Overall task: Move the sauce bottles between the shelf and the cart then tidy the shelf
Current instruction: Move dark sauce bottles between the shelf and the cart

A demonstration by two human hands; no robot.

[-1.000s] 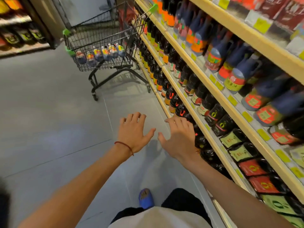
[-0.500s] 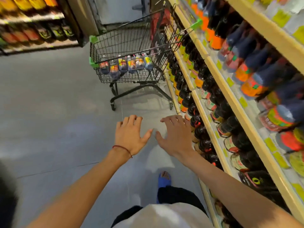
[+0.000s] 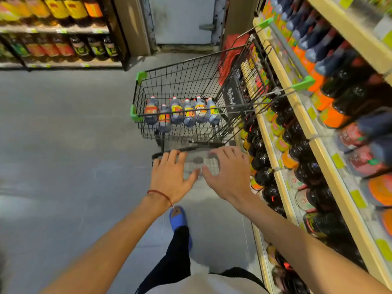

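A grey tiled floor (image 3: 63,155) runs beside the stocked shelf (image 3: 301,115). The wire cart (image 3: 180,81) holds six sauce bottles (image 3: 182,112). Left hand (image 3: 169,177) and right hand (image 3: 229,175) hover empty, fingers spread.

Both arms reach out in front, bare and nearly straight. The left hand (image 3: 169,177) is flat, palm down, with its fingers spread and a thin red string (image 3: 159,194) on the wrist. The right hand (image 3: 228,172) is beside it, also flat and spread. Both hold nothing, and the thumbs nearly meet.
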